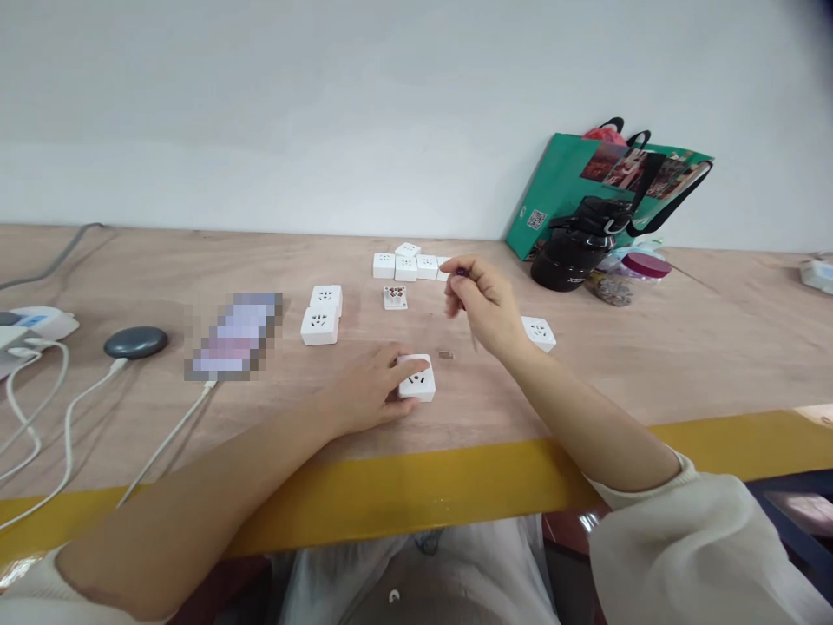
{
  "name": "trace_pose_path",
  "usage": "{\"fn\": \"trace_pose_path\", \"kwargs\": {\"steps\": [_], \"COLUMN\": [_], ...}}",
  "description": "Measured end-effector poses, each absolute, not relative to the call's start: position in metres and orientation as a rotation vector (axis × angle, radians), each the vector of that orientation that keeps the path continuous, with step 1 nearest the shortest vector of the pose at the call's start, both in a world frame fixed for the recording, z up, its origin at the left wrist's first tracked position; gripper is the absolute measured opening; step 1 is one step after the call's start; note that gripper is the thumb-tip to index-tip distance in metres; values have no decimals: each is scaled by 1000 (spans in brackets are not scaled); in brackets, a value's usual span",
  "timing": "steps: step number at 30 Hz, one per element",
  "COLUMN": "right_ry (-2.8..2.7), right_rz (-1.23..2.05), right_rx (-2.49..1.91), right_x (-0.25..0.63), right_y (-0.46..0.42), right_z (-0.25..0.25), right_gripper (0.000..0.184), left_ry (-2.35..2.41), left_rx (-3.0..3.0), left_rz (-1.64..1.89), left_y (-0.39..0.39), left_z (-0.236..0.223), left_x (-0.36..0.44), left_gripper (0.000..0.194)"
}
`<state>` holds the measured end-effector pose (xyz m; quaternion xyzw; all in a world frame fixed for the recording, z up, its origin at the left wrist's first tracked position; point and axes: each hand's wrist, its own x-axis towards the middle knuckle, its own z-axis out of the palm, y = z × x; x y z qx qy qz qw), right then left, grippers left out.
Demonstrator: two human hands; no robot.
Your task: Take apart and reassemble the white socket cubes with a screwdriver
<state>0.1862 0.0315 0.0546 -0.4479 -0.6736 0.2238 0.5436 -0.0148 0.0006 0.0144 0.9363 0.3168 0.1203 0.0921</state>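
My left hand (368,388) rests over a white square socket module (416,386), its fingers gripping the module's top and sides. My right hand (485,304) is raised above the table, pinching a tiny dark part (462,273) between thumb and forefinger. Below it, a small metal piece (446,354) lies on the wood. An opened socket shell (395,298) with its inner parts showing sits further back. Several finished-looking white modules (407,266) are grouped near the wall, and a pair (319,325) stands left of centre. One more module (538,333) lies to the right of my right hand.
A pixelated phone (234,337) on a white cable lies left, near a dark round puck (135,342) and a white charger (39,325) with cables. A black flask (576,247) and green bag (586,195) stand against the wall. The table's front edge (390,495) is yellow.
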Motion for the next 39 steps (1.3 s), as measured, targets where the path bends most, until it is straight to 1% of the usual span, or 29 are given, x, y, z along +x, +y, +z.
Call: {"fn": "trace_pose_path", "kwargs": {"steps": [4,7,12,17,20,22,25,30,31,33,35,37,39], "right_ry": [-1765,-2008,-2242,-2274,-2288,-2296,-2303,-2317,-2322,-2339,-2371,-2417,-2472], "right_rz": [244,111,-32,-63,-53,-39,-20,-5,-2,-1,-8,-10,7], "right_rx": [-1354,-1505,-1682,-1740,-1711,-1689,-1671,-1657,-1651,-1631,-1590,-1529,-1452], "right_x": [196,194,175,158,154,153,155,159,159,161,161,161,162], "right_y": [49,52,56,74,86,91,93,85,80,68,53,37,24], "right_z": [28,9,-1,1,1,-1,-2,-1,0,0,0,-2,-3], "right_gripper": [20,29,41,53,56,55,47,43,43,42,42,42,44], "left_ry": [1112,1302,1635,1691,1748,1792,1818,1829,1822,1778,1658,1534,1455], "left_rx": [3004,3123,3103,3053,2995,2950,2926,2915,2932,3014,3030,2994,2964], "left_rz": [193,16,-204,-247,-382,-502,-576,-452,-367,-46,246,402,436], "left_y": [-6,-11,-16,-20,-21,-20,-17,-7,-5,-2,-1,0,2], "left_z": [30,40,46,52,59,65,69,63,61,56,49,41,31], "left_x": [-18,-27,-45,-51,-48,-45,-45,-52,-52,-50,-43,-34,-26], "left_gripper": [31,23,25,30,37,39,40,40,38,36,42,51,54]}}
